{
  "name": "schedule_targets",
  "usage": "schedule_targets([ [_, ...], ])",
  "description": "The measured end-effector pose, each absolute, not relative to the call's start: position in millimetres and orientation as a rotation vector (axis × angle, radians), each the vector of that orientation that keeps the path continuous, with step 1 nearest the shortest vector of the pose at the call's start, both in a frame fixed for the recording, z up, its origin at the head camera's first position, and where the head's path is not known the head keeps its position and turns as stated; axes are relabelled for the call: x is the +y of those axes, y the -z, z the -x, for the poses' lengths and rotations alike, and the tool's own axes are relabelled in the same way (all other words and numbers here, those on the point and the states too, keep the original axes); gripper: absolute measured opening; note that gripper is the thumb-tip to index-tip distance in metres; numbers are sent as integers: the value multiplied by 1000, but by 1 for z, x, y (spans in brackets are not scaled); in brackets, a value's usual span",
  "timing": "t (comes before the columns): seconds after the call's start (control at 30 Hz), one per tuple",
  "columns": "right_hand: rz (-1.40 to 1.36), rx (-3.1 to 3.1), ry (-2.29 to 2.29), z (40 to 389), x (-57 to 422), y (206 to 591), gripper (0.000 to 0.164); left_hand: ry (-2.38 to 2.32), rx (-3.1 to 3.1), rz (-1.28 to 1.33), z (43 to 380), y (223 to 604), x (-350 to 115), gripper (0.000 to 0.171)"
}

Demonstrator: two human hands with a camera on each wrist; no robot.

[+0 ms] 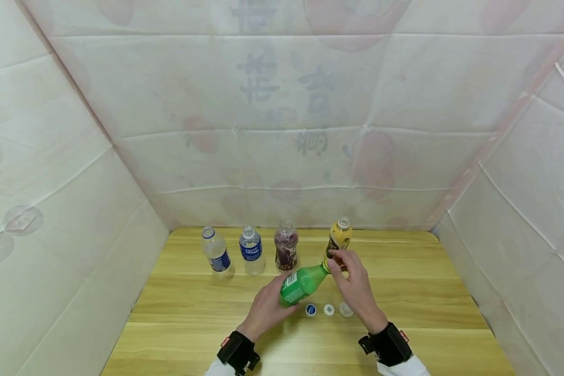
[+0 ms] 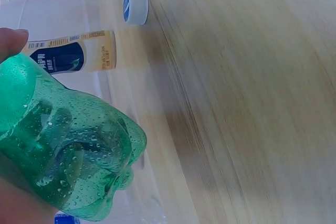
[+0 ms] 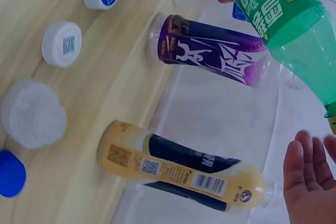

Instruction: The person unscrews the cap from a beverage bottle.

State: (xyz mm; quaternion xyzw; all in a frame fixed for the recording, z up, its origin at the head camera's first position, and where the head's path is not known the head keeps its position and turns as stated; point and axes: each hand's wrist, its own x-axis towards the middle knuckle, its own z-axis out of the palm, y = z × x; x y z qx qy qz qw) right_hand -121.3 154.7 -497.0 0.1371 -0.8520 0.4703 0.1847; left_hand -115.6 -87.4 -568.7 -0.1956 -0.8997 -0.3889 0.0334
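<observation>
My left hand (image 1: 268, 305) grips a green plastic bottle (image 1: 303, 284) round its lower body and holds it tilted above the table, neck toward the right. At the neck, the thumb and forefinger of my right hand (image 1: 357, 284) pinch the yellow cap (image 1: 326, 267). In the right wrist view, the other fingers (image 3: 305, 163) of that hand lie loosely bent just below the neck. Drops cling inside the clear green base in the left wrist view. Below the bottle lie a blue-topped white cap (image 1: 310, 310), a white cap (image 1: 329, 309) and a clear cap (image 1: 345, 309).
Uncapped bottles stand along the table's back: two clear ones with blue labels (image 1: 220, 261) (image 1: 250, 251), a purple-labelled bottle (image 1: 286, 253) and a yellow bottle (image 1: 340, 237) behind my right hand. A blue cap (image 3: 10, 174) lies beside the clear one. Pale cloth walls (image 1: 282, 156) enclose the table.
</observation>
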Motion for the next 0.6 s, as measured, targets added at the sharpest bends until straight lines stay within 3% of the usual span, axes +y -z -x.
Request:
schedule_targets([
  [0.2, -387, -2421, -1113, 124, 152, 497, 14, 1154, -2776, 626, 116, 570, -89, 89],
  [0.6, -466, -2469, -1057, 126, 153, 494, 16, 1235, -2782, 712, 117, 572, -97, 83],
])
